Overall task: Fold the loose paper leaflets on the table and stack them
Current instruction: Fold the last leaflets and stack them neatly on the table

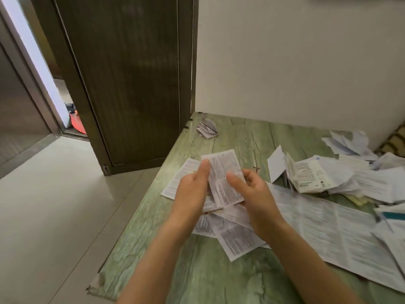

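So both hands on one leaflet [223,178] | left hand [192,189] thumb pinching its edge | right hand [252,191] fingers curled round it | loose pile [324,178] on green table [197,270]

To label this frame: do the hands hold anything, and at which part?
Both hold one white printed paper leaflet: the left hand pinches its left edge, the right hand its right edge, thumbs on top.

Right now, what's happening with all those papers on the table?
A person is folding paper leaflets at a green table. The left hand and the right hand both hold one printed leaflet, thumbs pressed on top. Many loose sheets lie in a messy pile to the right. A few folded ones sit at the far corner.
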Tool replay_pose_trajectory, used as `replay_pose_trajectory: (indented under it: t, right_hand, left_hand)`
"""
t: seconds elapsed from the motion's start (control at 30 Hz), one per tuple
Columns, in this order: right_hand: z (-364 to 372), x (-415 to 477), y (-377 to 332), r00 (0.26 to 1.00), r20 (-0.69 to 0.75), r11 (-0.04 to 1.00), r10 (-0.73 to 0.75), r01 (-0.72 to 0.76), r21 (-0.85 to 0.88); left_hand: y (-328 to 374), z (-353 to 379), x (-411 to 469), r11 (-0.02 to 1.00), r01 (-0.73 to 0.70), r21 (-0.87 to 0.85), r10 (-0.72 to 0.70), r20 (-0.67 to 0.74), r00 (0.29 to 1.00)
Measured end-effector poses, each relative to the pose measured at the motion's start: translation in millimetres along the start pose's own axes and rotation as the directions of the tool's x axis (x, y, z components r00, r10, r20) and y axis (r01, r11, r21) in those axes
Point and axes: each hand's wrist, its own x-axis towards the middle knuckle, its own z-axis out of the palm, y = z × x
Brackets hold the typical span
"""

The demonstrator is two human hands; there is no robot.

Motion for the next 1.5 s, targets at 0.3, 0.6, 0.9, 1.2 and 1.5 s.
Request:
replay_pose_trajectory:
  t: [0.3, 0.6, 0.9, 1.2, 1.5]
  right_hand:
    - [-3, -1, -2, 0.999, 0.052, 0.999, -0.012, 0.011, 0.035]
    - [-10, 0, -3, 0.991, 0.103, 0.991, -0.086, 0.095, -0.09]
    - [-13, 1, -10, 0.957, 0.289, 0.995, 0.023, 0.007, -0.102]
    - [-13, 2, -5, 0.967, 0.247, 0.984, -0.055, 0.095, -0.15]
    - [-11, 1, -4, 0.971, 0.222, 0.985, -0.085, 0.115, -0.127]
  left_hand:
    - [-12, -5, 1, 0.988, -0.047, 0.145, 0.05, -0.02, 0.999]
    - [-11, -12, -2, 0.992, -0.055, 0.118, 0.054, 0.011, 0.999]
    - [-8, -20, -2, 0.998, 0.056, -0.032, -0.056, 0.008, 0.998]
    - [-8, -22, -6, 0.999, 0.034, 0.016, -0.035, 0.046, 0.998]
    - [-6, -22, -8, 0.998, 0.011, -0.061, -0.008, 0.058, 0.998]
